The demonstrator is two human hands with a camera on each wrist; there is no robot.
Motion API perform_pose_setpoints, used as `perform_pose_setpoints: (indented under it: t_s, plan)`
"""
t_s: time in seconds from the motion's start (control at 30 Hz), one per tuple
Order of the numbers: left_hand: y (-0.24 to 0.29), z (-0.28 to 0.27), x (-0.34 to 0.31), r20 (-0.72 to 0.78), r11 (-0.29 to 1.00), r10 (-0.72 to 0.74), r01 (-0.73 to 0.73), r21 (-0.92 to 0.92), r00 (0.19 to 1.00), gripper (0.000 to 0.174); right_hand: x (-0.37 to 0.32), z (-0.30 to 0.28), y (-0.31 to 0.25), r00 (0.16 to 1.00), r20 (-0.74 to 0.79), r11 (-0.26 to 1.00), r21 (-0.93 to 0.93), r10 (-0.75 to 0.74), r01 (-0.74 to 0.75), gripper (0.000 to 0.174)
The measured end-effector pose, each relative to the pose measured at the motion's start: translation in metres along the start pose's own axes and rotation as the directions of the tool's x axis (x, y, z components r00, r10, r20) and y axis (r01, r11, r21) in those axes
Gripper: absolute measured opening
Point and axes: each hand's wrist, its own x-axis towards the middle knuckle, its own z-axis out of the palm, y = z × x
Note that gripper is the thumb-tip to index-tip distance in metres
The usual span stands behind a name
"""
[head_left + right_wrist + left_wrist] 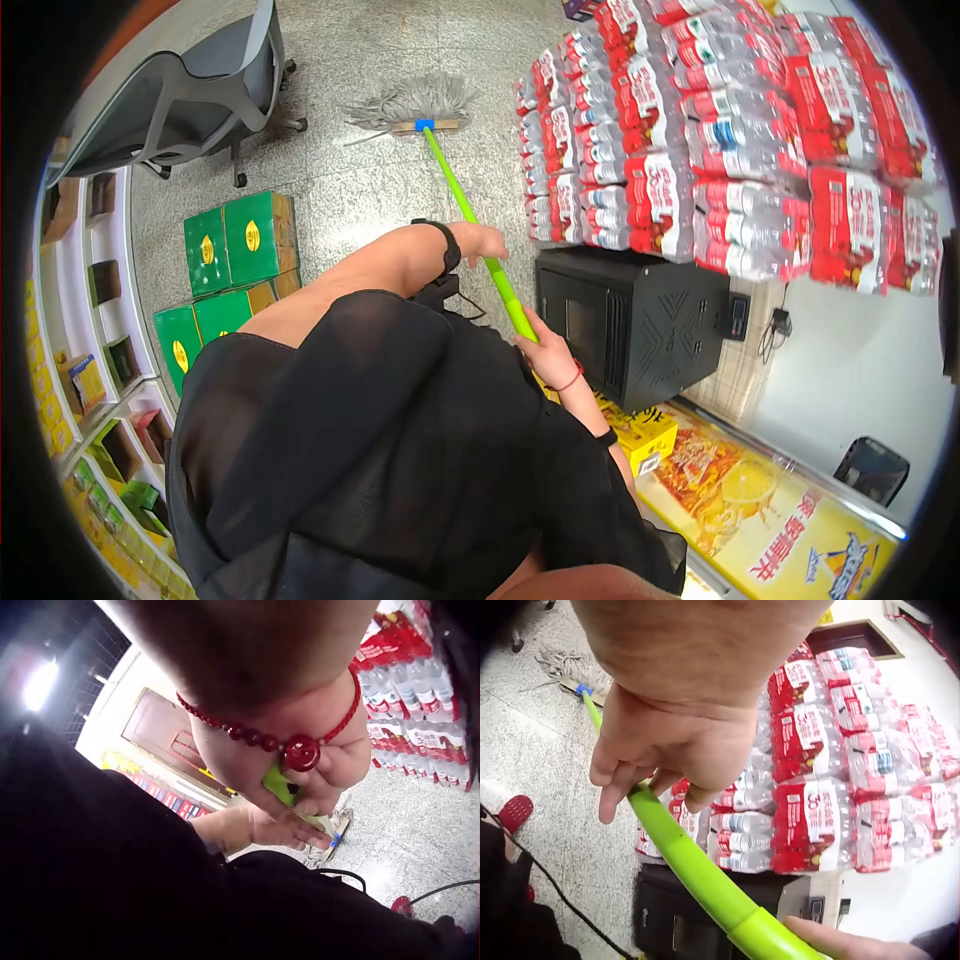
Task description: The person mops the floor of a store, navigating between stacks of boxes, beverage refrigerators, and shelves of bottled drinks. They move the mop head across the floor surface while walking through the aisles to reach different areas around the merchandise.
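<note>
A mop with a bright green handle [455, 185] reaches away from the person across the floor. Its grey string head [425, 100] lies spread on the tiles, joined by a blue clamp [424, 126]. Farther down the handle, the left hand [482, 243] holds it, with fingers and thumb on either side of the pole in the left wrist view. The right hand [549, 356], wearing a red beaded bracelet [301, 753], grips the handle near its top end. In the right wrist view the fingers curl round the green pole end [282, 786].
Shrink-wrapped bottle packs [650, 140] are stacked high on the right, above a black cabinet [640, 320]. Green boxes [240, 245] and an office chair [190, 90] stand left. Shelves [100, 300] line the left edge. A yellow printed counter [770, 500] lies lower right.
</note>
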Motion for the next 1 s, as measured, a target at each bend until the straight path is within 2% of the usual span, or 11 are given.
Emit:
perform_pose_setpoints:
  t_s: [0.07, 0.2, 0.27, 0.3, 0.37, 0.4, 0.5, 0.73, 0.83, 0.9, 1.0]
  plan:
    - [0.014, 0.026, 0.004, 0.119, 0.996, -0.017, 0.007, 0.086, 0.993, 0.053, -0.034, -0.002, 0.006, 0.988, 0.042, 0.978, 0.14, 0.152, -0.156, 0.058]
    - [0.037, 0.078, 0.007, 0.225, 0.991, -0.007, -0.024, 0.133, 0.974, 0.051, -0.086, 0.009, 0.048, 0.991, -0.016, 0.971, 0.203, 0.134, -0.128, 0.057]
    - [0.048, 0.089, 0.002, 0.259, 0.984, 0.007, -0.053, 0.171, 0.966, 0.051, -0.09, 0.029, 0.102, 0.972, -0.185, 0.954, 0.234, -0.146, 0.188, 0.057]
    - [0.052, 0.09, 0.0, 0.29, 0.976, 0.014, -0.077, 0.205, 0.957, 0.052, -0.091, 0.03, 0.105, 0.971, -0.188, 0.954, 0.231, -0.15, 0.192, 0.057]
    - [0.055, 0.09, 0.002, 0.284, 0.977, 0.01, -0.069, 0.2, 0.959, 0.052, -0.089, 0.03, 0.111, 0.983, -0.174, 0.87, 0.473, -0.064, 0.14, 0.055]
    - [0.057, 0.086, 0.004, 0.282, 0.979, 0.003, -0.06, 0.195, 0.959, 0.052, -0.088, 0.023, 0.099, 0.982, -0.177, 0.87, 0.473, -0.063, 0.141, 0.055]
    - [0.048, 0.067, 0.024, 0.262, 0.987, 0.018, -0.059, 0.149, 0.965, 0.053, -0.076, -0.002, 0.054, 0.99, -0.024, 0.833, 0.543, 0.136, -0.102, 0.054]
    - [0.019, -0.042, 0.085, 0.198, 0.983, 0.056, -0.089, 0.162, 0.979, 0.051, 0.042, -0.023, 0.013, 0.994, -0.095, 0.906, 0.424, 0.061, -0.015, 0.055]
    - [0.017, -0.114, 0.089, 0.109, 0.987, 0.09, -0.103, 0.12, 0.99, 0.05, 0.109, -0.05, -0.03, 0.994, -0.05, 0.912, 0.403, 0.102, -0.074, 0.055]
    - [0.017, -0.169, 0.096, -0.048, 0.89, 0.22, -0.18, 0.418, 0.974, 0.053, 0.16, -0.072, -0.06, 0.989, 0.02, 0.9, 0.413, 0.146, -0.141, 0.055]
    - [0.015, -0.243, 0.098, -0.166, 0.946, 0.177, -0.121, 0.301, 0.97, 0.056, 0.236, -0.093, -0.094, 0.996, -0.071, 0.899, 0.437, 0.052, -0.016, 0.057]
